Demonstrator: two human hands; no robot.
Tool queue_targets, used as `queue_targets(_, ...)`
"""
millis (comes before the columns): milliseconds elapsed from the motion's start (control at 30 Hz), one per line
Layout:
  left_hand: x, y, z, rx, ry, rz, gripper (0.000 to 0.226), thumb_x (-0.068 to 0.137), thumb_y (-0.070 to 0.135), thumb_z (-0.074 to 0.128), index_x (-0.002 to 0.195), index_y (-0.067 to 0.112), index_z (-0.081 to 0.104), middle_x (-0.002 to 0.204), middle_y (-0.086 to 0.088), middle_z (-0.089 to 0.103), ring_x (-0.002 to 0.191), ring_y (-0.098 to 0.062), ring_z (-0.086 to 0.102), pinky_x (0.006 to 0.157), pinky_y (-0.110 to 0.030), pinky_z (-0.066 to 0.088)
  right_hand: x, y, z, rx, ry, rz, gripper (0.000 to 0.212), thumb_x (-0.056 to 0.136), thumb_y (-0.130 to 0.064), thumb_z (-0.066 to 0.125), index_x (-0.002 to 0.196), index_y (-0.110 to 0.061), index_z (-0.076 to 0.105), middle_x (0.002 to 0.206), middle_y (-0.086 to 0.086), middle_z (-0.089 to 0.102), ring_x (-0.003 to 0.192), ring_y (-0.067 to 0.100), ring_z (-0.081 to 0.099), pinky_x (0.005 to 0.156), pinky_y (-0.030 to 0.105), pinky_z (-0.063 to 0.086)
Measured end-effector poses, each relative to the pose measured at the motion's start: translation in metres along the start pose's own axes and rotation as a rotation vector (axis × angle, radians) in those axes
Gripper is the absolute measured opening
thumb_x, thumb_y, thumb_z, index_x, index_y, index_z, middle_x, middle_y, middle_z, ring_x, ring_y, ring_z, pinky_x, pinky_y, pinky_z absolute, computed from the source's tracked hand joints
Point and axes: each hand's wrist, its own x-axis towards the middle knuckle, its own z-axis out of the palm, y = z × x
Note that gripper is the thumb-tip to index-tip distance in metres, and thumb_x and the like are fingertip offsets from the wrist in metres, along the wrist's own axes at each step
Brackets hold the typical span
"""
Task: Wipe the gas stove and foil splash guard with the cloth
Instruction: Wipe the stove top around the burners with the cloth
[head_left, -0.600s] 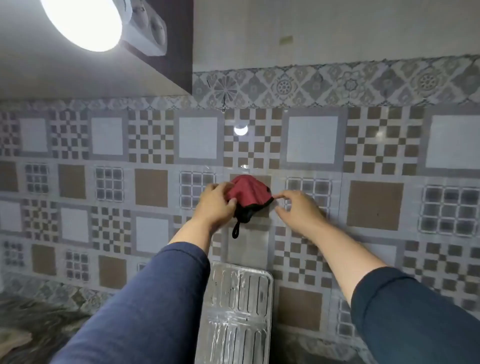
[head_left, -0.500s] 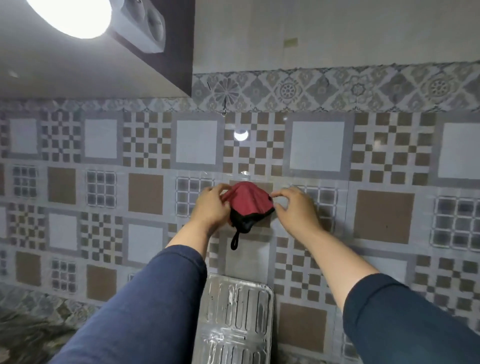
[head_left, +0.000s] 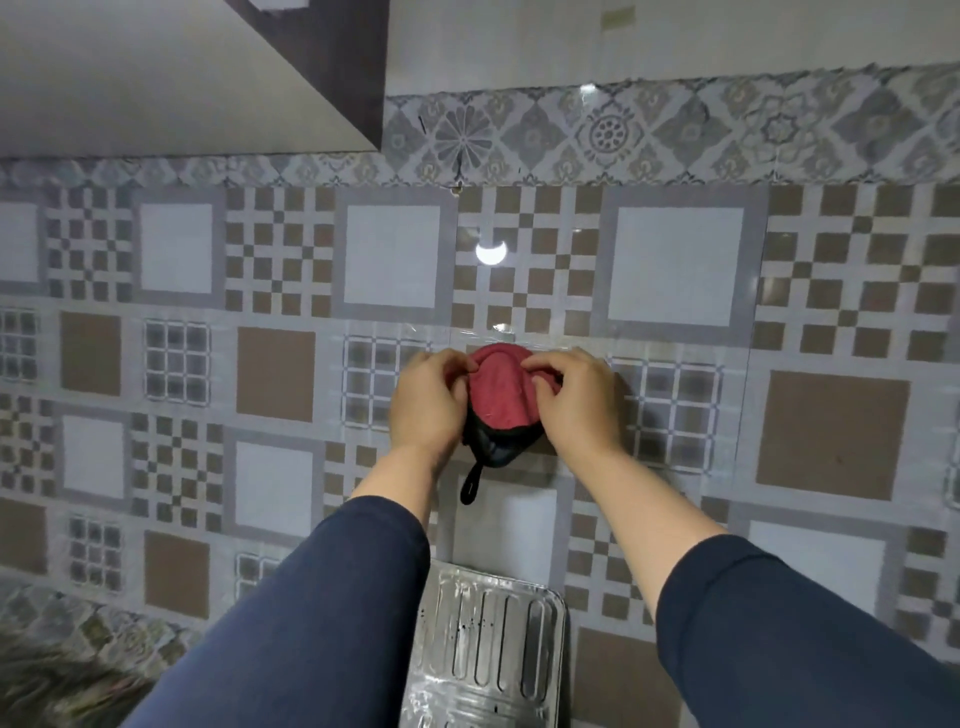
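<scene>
Here my left hand and right hand pinch the red cloth from both sides, bunched against the tiled wall. The foil guard stands below, against the wall.

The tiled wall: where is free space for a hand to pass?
Bare tiled wall left of the left hand and right of the right hand. Crowded at the red cloth; the foil splash guard stands below.
</scene>
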Motion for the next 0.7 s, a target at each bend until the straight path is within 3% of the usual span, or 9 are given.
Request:
queue_targets(167,-0.014,0.038,-0.026,-0.091,-0.009,0.007,0.025,0.09,0.001,0.051,0.095,0.014,0.072,0.103,-0.006,0.058,0.091,-0.015,0.055,0.081,-0.021,0.041,0.005,-0.028,-0.041,0.015,0.008,0.037,0.023,0.089,-0.003,0.055,0.092,-0.017,0.073,0.099,-0.001,0.063,0.086,0.009,0.053,0.069,0.008,0.036)
queue_targets(333,-0.06,0.09,-0.053,-0.24,-0.116,-0.008,0.028,0.087,-0.008,0.048,0.096,0.003,0.072,0.103,-0.008,0.068,0.079,0.007,0.057,0.079,-0.004,0.046,-0.029,-0.053,-0.105,0.01,0.002,0.1,0.028,0.088,0.001,0.052,0.093,-0.015,0.073,0.102,0.003,0.063,0.091,0.011,0.055,0.078,0.014,0.037)
queue_targets(467,-0.109,0.12,-0.066,-0.279,-0.191,-0.056,0.027,0.084,0.002,0.053,0.086,0.02,0.074,0.099,-0.006,0.07,0.093,-0.017,0.065,0.089,-0.038,0.055,-0.072,-0.065,-0.163,-0.041,0.004,0.165,0.028,0.085,0.002,0.053,0.093,-0.014,0.074,0.105,0.006,0.064,0.101,0.017,0.059,0.082,0.011,0.035)
queue_targets(700,-0.235,0.167,-0.075,-0.432,-0.375,-0.211,0.031,0.08,-0.003,0.053,0.079,0.019,0.076,0.082,0.003,0.073,0.073,-0.009,0.063,0.067,-0.02,0.054,-0.185,-0.073,-0.258,-0.146,-0.075,0.303,0.028,0.084,0.0,0.053,0.092,-0.016,0.074,0.096,-0.001,0.06,0.09,0.008,0.055,0.078,0.011,0.036)
